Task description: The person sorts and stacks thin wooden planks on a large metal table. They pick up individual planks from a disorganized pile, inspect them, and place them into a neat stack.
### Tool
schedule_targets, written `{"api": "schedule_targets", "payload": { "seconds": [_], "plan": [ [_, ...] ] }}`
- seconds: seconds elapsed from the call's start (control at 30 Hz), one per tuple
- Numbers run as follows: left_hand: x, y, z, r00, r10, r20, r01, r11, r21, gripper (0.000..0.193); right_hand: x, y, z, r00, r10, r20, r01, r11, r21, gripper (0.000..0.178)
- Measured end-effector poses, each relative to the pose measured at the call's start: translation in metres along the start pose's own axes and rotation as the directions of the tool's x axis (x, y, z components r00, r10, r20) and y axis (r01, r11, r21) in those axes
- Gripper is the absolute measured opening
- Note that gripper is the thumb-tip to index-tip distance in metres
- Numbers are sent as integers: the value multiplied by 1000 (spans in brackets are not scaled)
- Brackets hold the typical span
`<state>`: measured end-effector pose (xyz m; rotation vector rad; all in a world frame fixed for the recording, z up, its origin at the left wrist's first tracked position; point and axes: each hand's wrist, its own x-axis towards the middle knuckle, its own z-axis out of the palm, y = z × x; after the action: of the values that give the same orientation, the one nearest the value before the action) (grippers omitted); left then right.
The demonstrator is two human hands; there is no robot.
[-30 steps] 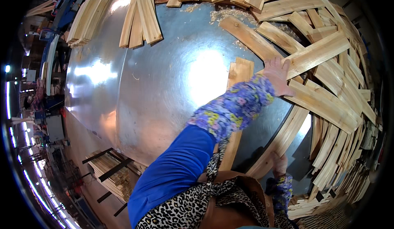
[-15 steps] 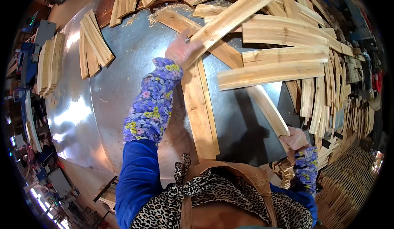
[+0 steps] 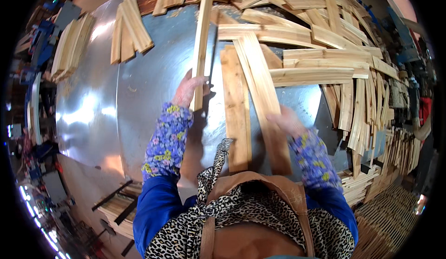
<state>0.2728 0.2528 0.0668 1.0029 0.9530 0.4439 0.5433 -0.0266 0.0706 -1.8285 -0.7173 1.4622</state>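
My left hand [image 3: 189, 89] is closed around the lower part of a long, narrow wooden board [image 3: 202, 45], which stands on edge and points away from me over the metal table. My right hand [image 3: 285, 121], slightly blurred, grips the right edge of a wider wooden board [image 3: 260, 82]. That board slants from upper left to lower right, its near end close to my apron [image 3: 278, 191]. Between my hands, flat boards [image 3: 235, 115] lie lengthwise side by side on the table, partly beneath the slanted one.
A jumbled heap of boards [image 3: 302, 8] covers the far and right parts of the metal table [image 3: 153, 101]. At the left stand a small group of boards [image 3: 129, 31] and a neat stack [image 3: 70, 47]. More piled wood [image 3: 390, 212] sits at the lower right.
My left hand has turned its board from a rightward slant to nearly straight ahead, on edge. My right hand has moved left and up from the lower right, and its board now lies beside the middle ones.
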Motion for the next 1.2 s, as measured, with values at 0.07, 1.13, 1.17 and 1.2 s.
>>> {"api": "schedule_targets", "payload": {
  "seconds": [0.07,1.13,1.17,1.2],
  "plan": [
    [-45,-38,-19,999,-46,-29,42,992,-123,63,50,-21,29,988,-146,52,153,973,-175,68],
    [-109,-98,-137,760,381,-526,129,706,697,71,112,-11,213,822,-565,-76,462,739,-491,59],
    [-78,-78,-152,741,439,-509,111,666,737,69,129,-49,188,767,-641,19,472,544,-694,60],
    [-43,-56,-165,721,501,-479,89,619,781,66,159,-66,157,714,-698,55,433,378,-818,63]
  ]
}}
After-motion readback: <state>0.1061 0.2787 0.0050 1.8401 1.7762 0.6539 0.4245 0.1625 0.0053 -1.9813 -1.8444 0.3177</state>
